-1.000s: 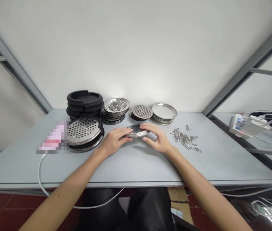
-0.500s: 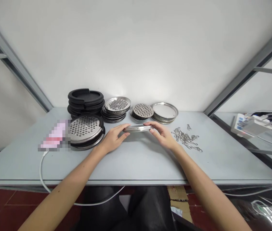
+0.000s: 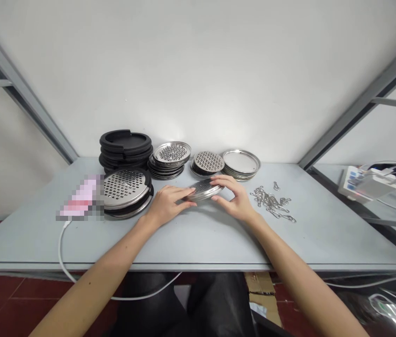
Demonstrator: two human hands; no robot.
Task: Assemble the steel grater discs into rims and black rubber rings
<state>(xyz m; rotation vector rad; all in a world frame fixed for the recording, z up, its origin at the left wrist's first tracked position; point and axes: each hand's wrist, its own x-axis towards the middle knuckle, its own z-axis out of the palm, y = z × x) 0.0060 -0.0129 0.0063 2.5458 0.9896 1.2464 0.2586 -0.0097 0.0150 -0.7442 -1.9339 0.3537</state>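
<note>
Between my two hands, above the grey table (image 3: 198,243), is a round metal disc assembly (image 3: 205,188), tilted, with a dark holed upper face and a shiny rim. My left hand (image 3: 169,203) pinches its left edge, thumb below and fingers on top. At the right edge, my right hand (image 3: 234,199) grips it with fingers over the rim and thumb at the near side. Behind it sit a small stack of perforated discs (image 3: 209,161), a stack of grater discs (image 3: 171,153) and a stack of plain metal lids (image 3: 241,161).
At the left stand black rings (image 3: 125,142) and holed grater plates with black holders (image 3: 126,187). A pixelated pink object (image 3: 82,199) with a white cable lies left of them. Metal clips (image 3: 270,201) are scattered at right; a power strip (image 3: 355,185) is farther right.
The disc assembly has tipped, so its dark holed face now shows instead of only its edge. Both hands have shifted slightly with it and still hold it.
</note>
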